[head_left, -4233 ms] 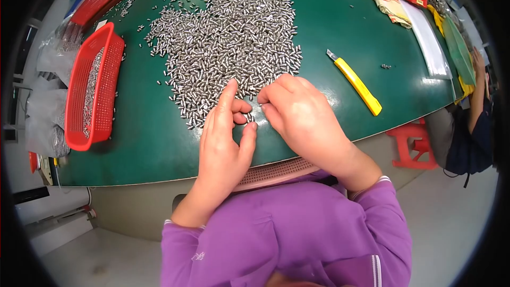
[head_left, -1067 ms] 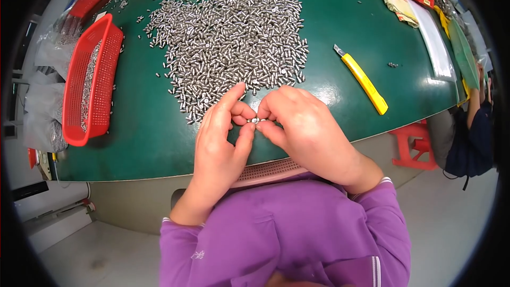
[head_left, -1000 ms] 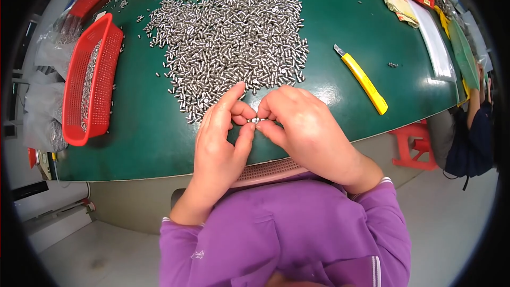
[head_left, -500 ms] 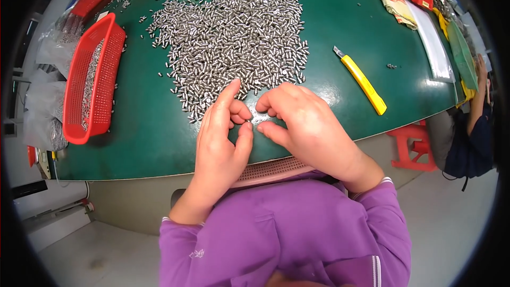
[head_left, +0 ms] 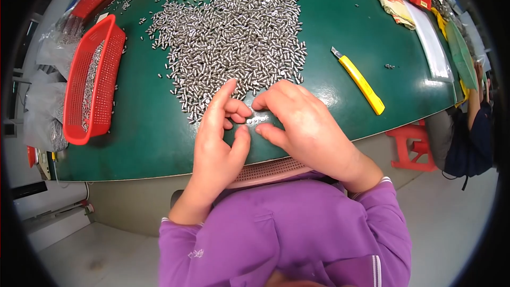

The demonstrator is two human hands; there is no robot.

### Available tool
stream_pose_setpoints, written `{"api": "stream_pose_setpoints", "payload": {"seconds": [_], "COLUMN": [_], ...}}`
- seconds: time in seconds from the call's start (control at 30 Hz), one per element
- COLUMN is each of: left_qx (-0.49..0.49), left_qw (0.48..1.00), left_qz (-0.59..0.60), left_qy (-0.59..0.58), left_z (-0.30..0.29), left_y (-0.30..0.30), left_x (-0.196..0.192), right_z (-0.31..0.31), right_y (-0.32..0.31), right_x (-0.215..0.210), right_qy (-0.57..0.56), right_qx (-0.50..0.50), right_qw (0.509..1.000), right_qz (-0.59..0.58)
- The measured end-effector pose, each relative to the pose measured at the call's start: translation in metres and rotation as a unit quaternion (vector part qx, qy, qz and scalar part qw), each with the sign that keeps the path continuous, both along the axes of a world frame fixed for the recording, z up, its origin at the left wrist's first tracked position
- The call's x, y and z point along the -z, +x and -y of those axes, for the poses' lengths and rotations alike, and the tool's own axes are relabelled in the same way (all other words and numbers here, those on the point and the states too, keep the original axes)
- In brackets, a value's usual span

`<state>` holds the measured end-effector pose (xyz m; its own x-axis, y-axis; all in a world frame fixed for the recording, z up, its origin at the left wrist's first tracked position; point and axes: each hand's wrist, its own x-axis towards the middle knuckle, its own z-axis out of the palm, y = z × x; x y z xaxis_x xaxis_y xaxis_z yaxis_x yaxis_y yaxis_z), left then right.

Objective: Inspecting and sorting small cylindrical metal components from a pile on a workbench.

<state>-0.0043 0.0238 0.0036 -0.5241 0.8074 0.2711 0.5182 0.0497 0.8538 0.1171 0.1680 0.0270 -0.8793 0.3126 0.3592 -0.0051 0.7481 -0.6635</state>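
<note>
A short row of small shiny metal pieces (head_left: 255, 120), their round ends facing up, lies on the green table between my hands. My left hand (head_left: 213, 135) is just left of the row, index finger stretched toward the heap and thumb apart from the curled fingers. From the right, my right hand (head_left: 311, 125) arches over the row's other end, with a gap between thumb and fingers. Nothing shows held in either hand. Beyond my fingertips spreads a large heap of small cylindrical metal pieces (head_left: 239, 37), too small to name exactly.
A red perforated basket (head_left: 110, 66) holding more metal pieces stands at the left. On the right lie a yellow box cutter (head_left: 362, 85) with its blade out, a patterned cloth (head_left: 392, 1) and clear plastic bags (head_left: 431, 48). Another person (head_left: 470, 143) is at the far right, near a red stool (head_left: 411, 146).
My thumbs and fingers have drawn slightly apart, so the row of metal pieces between them shows more plainly. The heap and basket look the same.
</note>
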Motion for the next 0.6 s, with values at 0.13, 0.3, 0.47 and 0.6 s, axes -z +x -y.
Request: {"api": "stream_pose_setpoints", "payload": {"seconds": [0.13,0.3,0.47,0.6], "left_qx": [-0.011,-0.027,-0.058,-0.063], "left_qw": [0.996,0.992,0.997,0.985], "left_qz": [0.072,0.101,0.0,-0.158], "left_qy": [0.055,0.076,0.046,-0.022], "left_z": [0.002,0.001,0.001,-0.001], "left_y": [-0.001,0.0,0.0,0.005], "left_x": [0.004,0.004,0.005,-0.005], "right_z": [0.006,0.004,0.009,0.006], "right_y": [-0.004,-0.001,0.03,0.037], "right_x": [-0.002,0.001,-0.011,-0.015], "right_qy": [-0.015,0.011,-0.017,-0.063], "right_qx": [0.005,-0.074,-0.124,-0.159], "right_qw": [1.0,0.997,0.988,0.984], "right_qz": [0.003,0.032,0.087,0.053]}}
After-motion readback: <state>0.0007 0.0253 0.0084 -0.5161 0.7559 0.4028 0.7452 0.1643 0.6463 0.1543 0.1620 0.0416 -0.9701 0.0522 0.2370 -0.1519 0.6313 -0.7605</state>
